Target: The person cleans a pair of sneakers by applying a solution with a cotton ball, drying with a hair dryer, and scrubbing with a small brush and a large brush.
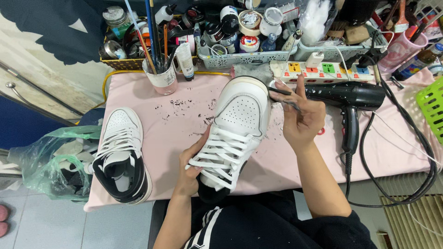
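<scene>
Paintwork on the toe edge looks underway — left hand (191, 168) grips the white sneaker (233, 131), right hand (300, 115) pinches a thin brush (282, 97); next calls for steady strokes.

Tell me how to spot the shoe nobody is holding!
Find the pink table, then look at its left end, near the green plastic bag. The white lace-up sneaker with the black heel collar lies flat there alone, while its twin, the white sneaker, is tilted up between two hands.
</scene>
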